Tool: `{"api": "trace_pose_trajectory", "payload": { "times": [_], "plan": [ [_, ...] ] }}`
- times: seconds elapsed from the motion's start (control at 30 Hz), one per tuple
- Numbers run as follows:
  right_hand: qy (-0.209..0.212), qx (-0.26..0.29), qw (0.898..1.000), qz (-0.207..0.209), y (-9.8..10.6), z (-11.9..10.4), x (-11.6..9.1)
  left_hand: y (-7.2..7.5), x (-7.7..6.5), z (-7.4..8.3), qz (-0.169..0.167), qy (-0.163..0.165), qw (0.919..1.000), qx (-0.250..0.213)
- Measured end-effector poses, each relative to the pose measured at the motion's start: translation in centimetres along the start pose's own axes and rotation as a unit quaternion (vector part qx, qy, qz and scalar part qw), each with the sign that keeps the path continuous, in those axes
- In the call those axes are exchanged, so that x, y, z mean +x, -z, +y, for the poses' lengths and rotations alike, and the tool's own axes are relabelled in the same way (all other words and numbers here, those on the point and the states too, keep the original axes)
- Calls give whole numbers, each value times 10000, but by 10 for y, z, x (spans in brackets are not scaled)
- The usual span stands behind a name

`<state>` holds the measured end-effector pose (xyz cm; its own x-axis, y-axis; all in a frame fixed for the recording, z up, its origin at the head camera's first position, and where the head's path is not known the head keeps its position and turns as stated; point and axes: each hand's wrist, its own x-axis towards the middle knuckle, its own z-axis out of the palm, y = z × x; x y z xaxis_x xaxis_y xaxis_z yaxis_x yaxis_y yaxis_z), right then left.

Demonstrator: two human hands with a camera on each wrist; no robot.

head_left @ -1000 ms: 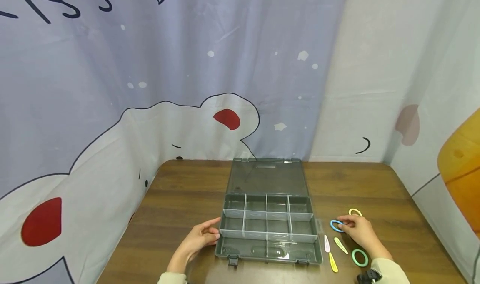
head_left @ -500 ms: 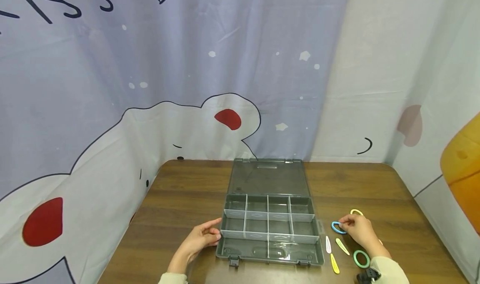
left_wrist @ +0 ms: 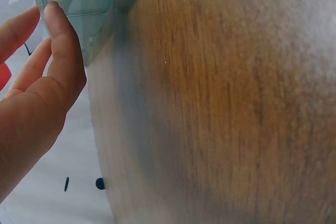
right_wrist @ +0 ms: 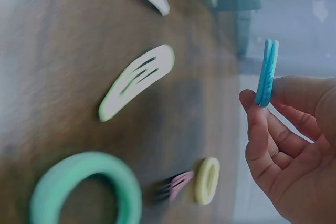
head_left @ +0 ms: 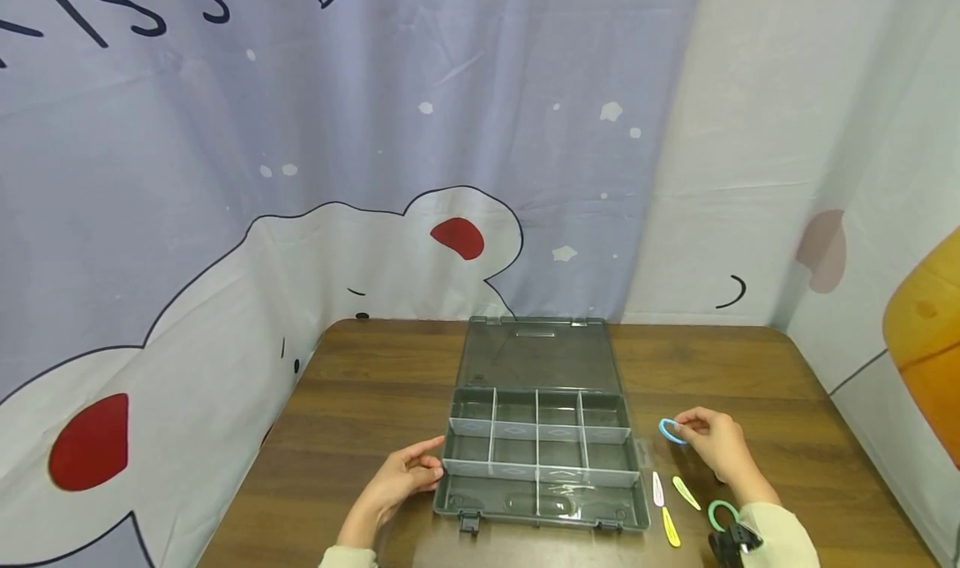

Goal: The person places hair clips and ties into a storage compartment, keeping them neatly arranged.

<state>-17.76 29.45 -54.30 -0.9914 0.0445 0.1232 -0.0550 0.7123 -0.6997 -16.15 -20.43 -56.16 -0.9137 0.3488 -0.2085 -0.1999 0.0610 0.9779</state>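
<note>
In the head view my right hand [head_left: 718, 447] pinches a light blue hair tie [head_left: 669, 432] between thumb and fingertips, over the right part of the table. The right wrist view shows this hair tie [right_wrist: 266, 74] edge-on, as two ribbed blue strands side by side. My left hand [head_left: 399, 478] touches the left side of a grey see-through compartment box [head_left: 536, 470] with its fingertips, the fingers loosely bent. In the left wrist view the fingertips meet the box's wall [left_wrist: 79, 14]. The box's lid [head_left: 536, 355] lies folded back, and no contents show in the compartments.
Right of the box lie a pink snap clip [head_left: 657, 490], a yellow clip [head_left: 671, 527] and a yellow-green clip [head_left: 686, 493]. A green hair ring [head_left: 712, 514] is partly behind the right wrist. The right wrist view also shows a yellow hair tie [right_wrist: 201, 184] and a pink-and-dark toothed piece [right_wrist: 180, 182].
My right hand has raised the blue hair tie and moved slightly toward the table's far side. The yellow hair tie is now hidden in the head view. My left hand stays at the box.
</note>
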Motion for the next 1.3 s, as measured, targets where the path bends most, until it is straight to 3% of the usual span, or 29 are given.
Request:
{"api": "trace_pose_trajectory", "payload": {
  "times": [0.27, 0.57, 0.8, 1.03, 1.3],
  "plan": [
    [98, 194, 9994, 280, 4, -31, 11, 0, 0, 2, 50, 67, 9999, 82],
    [371, 601, 9966, 434, -17, -66, 28, 0, -3, 0, 79, 94, 9999, 60],
    [534, 1163, 9917, 143, -35, -89, 41, 2, -1, -2, 38, -1, 9998, 170],
    [625, 1677, 9836, -206, -53, -110, 53, 0, 0, 1, 106, 115, 9998, 87],
    [708, 2428, 9658, -581, -80, -135, 65, -1, 0, 2, 94, 137, 9998, 82]
  ]
}}
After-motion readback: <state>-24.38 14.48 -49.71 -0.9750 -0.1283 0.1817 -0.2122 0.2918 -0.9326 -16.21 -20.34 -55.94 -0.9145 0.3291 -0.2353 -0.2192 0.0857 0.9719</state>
